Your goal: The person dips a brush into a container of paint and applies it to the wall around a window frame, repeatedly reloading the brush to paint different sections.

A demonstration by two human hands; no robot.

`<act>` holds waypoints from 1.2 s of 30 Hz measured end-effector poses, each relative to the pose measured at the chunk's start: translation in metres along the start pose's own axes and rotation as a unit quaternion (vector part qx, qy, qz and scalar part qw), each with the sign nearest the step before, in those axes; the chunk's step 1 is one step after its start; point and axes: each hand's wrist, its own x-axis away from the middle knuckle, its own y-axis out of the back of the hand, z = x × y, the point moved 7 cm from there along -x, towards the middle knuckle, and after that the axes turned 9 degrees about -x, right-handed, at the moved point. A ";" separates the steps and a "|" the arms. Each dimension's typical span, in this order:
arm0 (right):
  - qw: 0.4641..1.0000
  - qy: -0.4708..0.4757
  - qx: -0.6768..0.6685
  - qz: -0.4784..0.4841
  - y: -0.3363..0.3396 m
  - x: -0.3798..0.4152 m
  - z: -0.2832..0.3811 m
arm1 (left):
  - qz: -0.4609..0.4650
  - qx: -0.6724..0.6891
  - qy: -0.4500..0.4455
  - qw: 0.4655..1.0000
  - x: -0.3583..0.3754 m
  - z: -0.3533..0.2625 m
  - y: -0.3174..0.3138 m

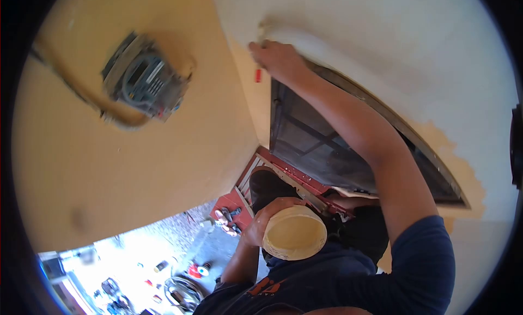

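Note:
My right hand (279,60) is raised to the pale wall above the window and closed around a paintbrush. The red handle end (258,75) of the brush sticks out below my fingers, and its blurred tip meets the wall above them. In front of my chest, my left hand (267,217) grips the side and rim of a paint bucket (295,257). Cream-coloured paint coats the inside of the bucket. Fresh pale paint (370,48) covers much of the wall, with older yellow paint (436,138) showing beside the window frame.
An electricity meter (144,78) with a conduit (76,94) juts from the yellow wall at left. The dark window (321,146) lies under my right arm. Far below are sandals (226,219), a coiled hose (182,293) and scattered items. Red-and-wooden slats (248,181) stand near my legs.

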 end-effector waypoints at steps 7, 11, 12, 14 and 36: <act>0.995 -0.075 0.052 -0.026 0.055 0.092 -0.039 | 0.025 -0.021 0.047 0.998 -0.002 0.005 -0.018; 0.985 -0.141 0.102 -0.022 0.133 0.214 -0.051 | -0.039 0.008 0.188 0.981 -0.012 0.004 -0.030; 0.980 -0.158 0.117 -0.035 0.155 0.245 -0.050 | -0.082 0.016 0.161 0.983 -0.014 -0.002 -0.035; 0.970 -0.184 0.145 -0.062 0.197 0.304 -0.052 | -0.044 -0.040 0.108 0.992 -0.022 -0.004 -0.048; 0.915 -0.252 0.020 -0.316 0.192 0.297 -0.040 | -0.048 -0.062 0.181 0.980 -0.011 -0.031 -0.108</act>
